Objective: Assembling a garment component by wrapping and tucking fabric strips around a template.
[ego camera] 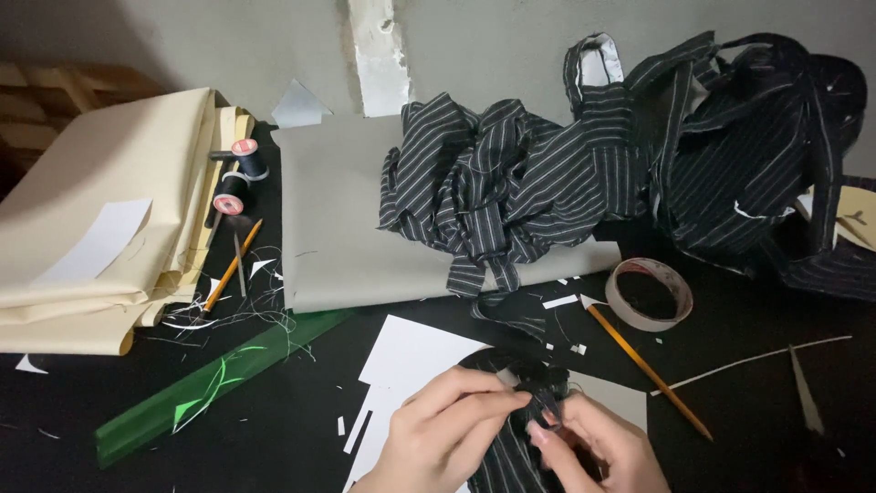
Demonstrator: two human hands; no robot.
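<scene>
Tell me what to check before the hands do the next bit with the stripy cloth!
1. Left hand gripping the small striped cloth piece: ok.
2. Right hand pinching the same piece: ok.
3. White paper lying flat under the work: ok.
4. Pencil lying apart from the hands: ok.
5. Tape roll out of the way: ok.
6. Any pin or needle in the cloth: cannot tell, fingers hide it.

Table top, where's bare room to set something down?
Bare black table between the tape roll and the thin white strip, and below the green ruler at lower left. Crowded around both hands and under the striped fabric pile.
</scene>
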